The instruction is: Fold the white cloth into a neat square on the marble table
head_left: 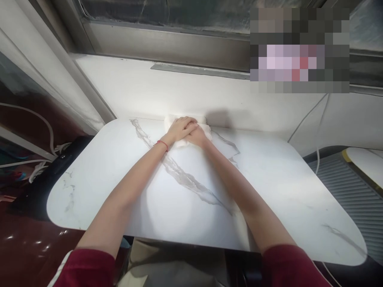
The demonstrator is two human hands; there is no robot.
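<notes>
Item one: a white cloth (182,142), at the 12 o'clock edge of a white, grey-veined tabletop (263,179); directions we took from the tabletop's middle. It lay under our hands, its borders showing on several sides of them.

Item two: our right hand (198,136), on the cloth, its fingers mostly covered; whether they gripped the fabric we could not tell.

Item three: our left hand (181,129), laid over the right, fingers stretched out and unclenched, a red string bracelet (163,142) at the wrist.

Surroundings: at 12 o'clock a white wall (125,87) stood just beyond the cloth and closed off that side; above it we noted a grey strip (197,71) and a metal window frame (167,42). A pixelated patch hid part of the window towards 1 o'clock. At 10 o'clock hung a pale curtain (36,48); at 9, a white cable (51,135); at 8, a glossy dark-red surface (26,243). At 2 o'clock dangled a thin cable (318,155); at 3, a grey ribbed surface (353,191). Our forearms crossed the tabletop from 5 and 7 o'clock, covering parts of it.
</notes>
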